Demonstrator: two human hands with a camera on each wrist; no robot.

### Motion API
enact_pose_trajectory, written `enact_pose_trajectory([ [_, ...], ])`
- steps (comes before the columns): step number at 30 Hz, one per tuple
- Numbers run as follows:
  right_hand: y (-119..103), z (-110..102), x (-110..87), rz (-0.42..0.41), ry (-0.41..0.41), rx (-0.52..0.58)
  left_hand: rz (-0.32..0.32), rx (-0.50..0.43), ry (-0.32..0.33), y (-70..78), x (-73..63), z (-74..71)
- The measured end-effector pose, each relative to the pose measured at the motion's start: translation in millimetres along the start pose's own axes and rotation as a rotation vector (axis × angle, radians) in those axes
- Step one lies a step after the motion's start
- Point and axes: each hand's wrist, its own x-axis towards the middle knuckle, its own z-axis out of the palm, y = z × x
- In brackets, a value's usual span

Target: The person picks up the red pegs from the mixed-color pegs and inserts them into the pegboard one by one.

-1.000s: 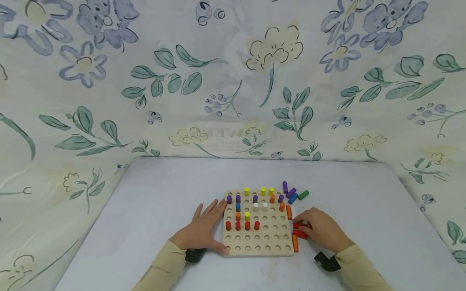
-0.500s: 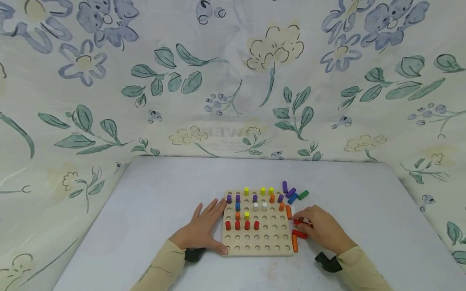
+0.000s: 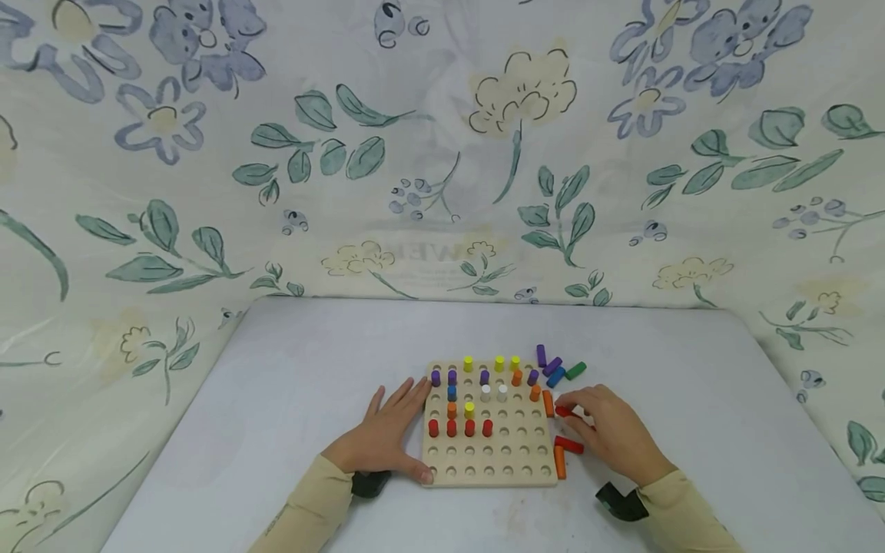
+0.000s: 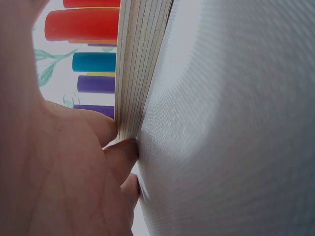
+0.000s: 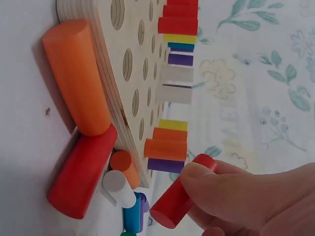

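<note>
A wooden pegboard [image 3: 498, 461] lies on the white table, with coloured pegs upright in some of its holes, among them a row of red pegs [image 3: 452, 428]. Along the board's left edge rests my left hand [image 3: 383, 438], fingers spread, thumb at the near corner. In the left wrist view its fingertips touch the layered side of the board. To the right of the board, my right hand [image 3: 611, 434] pinches a red peg [image 5: 170, 204] between thumb and fingers. That peg is tilted and held off the table, apart from the board.
Beside the board's right edge lie another red peg [image 3: 569, 445], an orange peg [image 3: 561, 463], a second orange peg [image 3: 548, 403] and a white peg [image 5: 118, 187]. Purple pegs [image 3: 541, 355], a blue peg [image 3: 556, 376] and a green peg [image 3: 576, 370] lie by the far right corner.
My right hand has picked up the red peg from beside the board and moved slightly up and away from the other red peg. The left hand has stayed in place.
</note>
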Motion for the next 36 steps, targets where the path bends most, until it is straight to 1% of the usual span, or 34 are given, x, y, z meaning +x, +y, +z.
enact_pose_trajectory([
  [5, -4.3, 0.7, -0.6, -0.031, 0.043, -0.006, -0.004, 0.000, 0.002, 1.5, 0.0, -0.9],
  [10, -9.3, 0.9, -1.6, -0.036, 0.082, -0.002, -0.006, 0.005, 0.007, 2.2, 0.6, -1.4],
  [19, -16.1, 2.9, -3.7, -0.025, 0.099, 0.041, -0.019, -0.002, 0.002, 4.4, -0.2, -1.7],
  [28, -20.2, 7.5, -4.2, -0.043, 0.153, 0.045, -0.009, 0.005, 0.008, 3.6, -0.1, -2.1],
  [36, -25.0, 11.8, -6.1, -0.075, 0.205, 0.056, -0.002, -0.016, 0.009, 4.5, -1.4, -2.6],
])
